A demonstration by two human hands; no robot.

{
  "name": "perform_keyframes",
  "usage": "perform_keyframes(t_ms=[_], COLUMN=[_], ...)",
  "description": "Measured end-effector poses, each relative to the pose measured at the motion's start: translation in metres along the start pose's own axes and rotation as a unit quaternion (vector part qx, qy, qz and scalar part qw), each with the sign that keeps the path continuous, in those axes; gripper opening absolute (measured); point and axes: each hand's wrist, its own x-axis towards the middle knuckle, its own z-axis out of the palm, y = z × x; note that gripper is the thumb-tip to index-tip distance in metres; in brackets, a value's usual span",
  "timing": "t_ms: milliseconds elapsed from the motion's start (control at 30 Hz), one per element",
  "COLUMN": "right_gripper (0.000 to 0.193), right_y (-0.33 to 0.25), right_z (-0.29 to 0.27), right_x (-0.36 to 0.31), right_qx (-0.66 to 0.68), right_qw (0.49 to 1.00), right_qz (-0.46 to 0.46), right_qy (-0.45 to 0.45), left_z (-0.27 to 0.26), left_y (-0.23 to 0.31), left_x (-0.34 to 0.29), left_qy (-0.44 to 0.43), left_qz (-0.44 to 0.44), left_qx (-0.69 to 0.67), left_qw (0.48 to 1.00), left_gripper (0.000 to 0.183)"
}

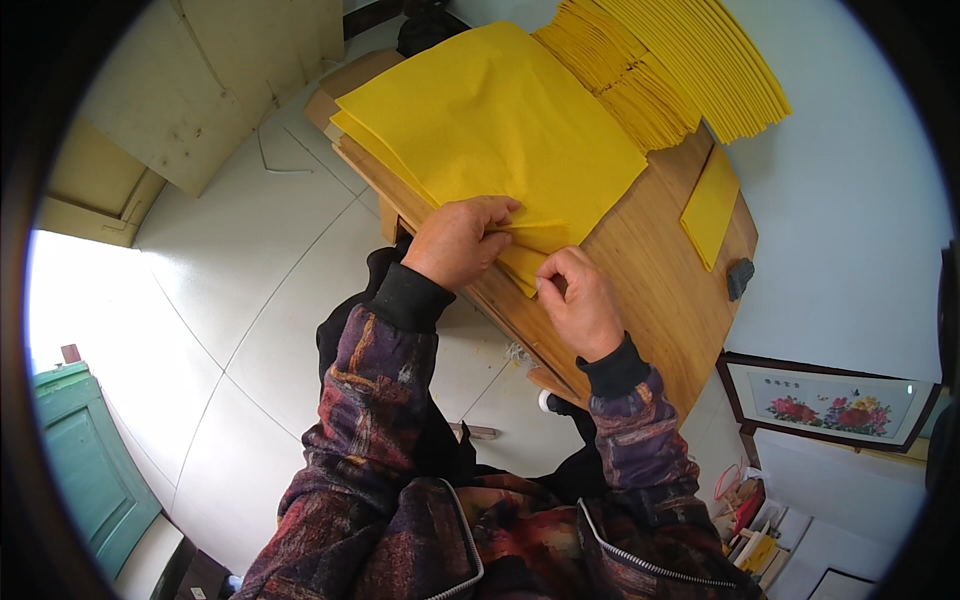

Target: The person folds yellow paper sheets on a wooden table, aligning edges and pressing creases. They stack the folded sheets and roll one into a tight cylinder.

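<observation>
Large yellow felt sheets (490,110) lie stacked on the wooden table, their near corner at the table's edge. My left hand (455,240) is closed on a folded part of the yellow felt (540,236) at that corner, thumb and fingers pinching it. Just to the right, my right hand (580,300) has its thumb and forefinger pinched together beside the lower felt corner (522,268). Whatever the right fingertips hold is too small or hidden to make out.
Piles of folded yellow felt (690,60) stand at the table's far right. A narrow yellow piece (712,210) and a small dark object (740,278) lie on the wooden table (650,270). A framed flower picture (830,400) leans at the right; a teal cabinet (90,460) stands left.
</observation>
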Motion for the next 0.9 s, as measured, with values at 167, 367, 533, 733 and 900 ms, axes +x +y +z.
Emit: perform_keyframes(t_ms=[167, 367, 533, 733, 900], right_gripper=[0.009, 0.011, 0.007, 0.006, 0.007], right_y=[0.002, -0.002, -0.006, -0.007, -0.003], right_z=[0.002, 0.007, 0.007, 0.003, 0.0], right_x=[0.0, -0.007, -0.009, -0.001, 0.005], right_qx=[0.047, -0.102, -0.186, -0.091, 0.014], right_qw=[0.997, 0.993, 0.975, 0.994, 1.0], right_qz=[0.063, -0.058, -0.116, -0.053, 0.024], right_qy=[-0.019, 0.006, 0.021, 0.024, -0.002], left_z=[0.0, 0.001, 0.001, 0.001, 0.0], left_y=[0.001, 0.001, -0.001, -0.001, 0.0], left_x=[0.0, 0.0, 0.0, 0.0, 0.0], left_qy=[0.004, -0.004, -0.005, -0.002, -0.004], left_qz=[0.0, -0.014, -0.005, -0.007, -0.006], left_qx=[0.0, -0.027, -0.019, -0.02, -0.009], left_qw=[1.0, 1.0, 1.0, 1.0, 1.0], left_gripper=[0.021, 0.022, 0.019, 0.017, 0.017])
